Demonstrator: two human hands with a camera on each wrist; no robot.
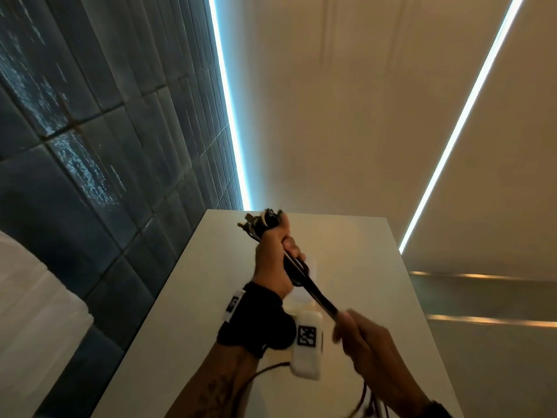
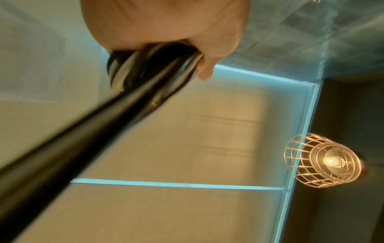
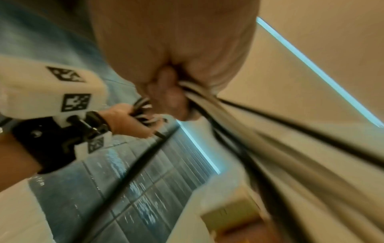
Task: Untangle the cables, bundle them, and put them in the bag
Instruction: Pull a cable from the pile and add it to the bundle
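Observation:
The cables, black and white strands gathered into one bundle (image 1: 304, 282), are held up in the air in front of me. My left hand (image 1: 272, 260) grips the bundle just below its connector ends (image 1: 262, 220), which stick out above the fist. My right hand (image 1: 364, 342), blurred, grips the same bundle lower down, and the strands run taut between the hands. Loose strands (image 1: 370, 399) trail down below the right hand. The left wrist view shows the bundle (image 2: 145, 74) coming out of my left hand (image 2: 166, 24). In the right wrist view the cables (image 3: 249, 131) stream from my right hand (image 3: 176, 49). No bag is in view.
The camera looks upward. A dark tiled wall (image 1: 90, 146) is at left, and a beige ceiling with light strips (image 1: 232, 116) is above. A white flat panel (image 1: 346, 236) lies behind the hands. A wire-cage lamp (image 2: 324, 161) hangs at right in the left wrist view.

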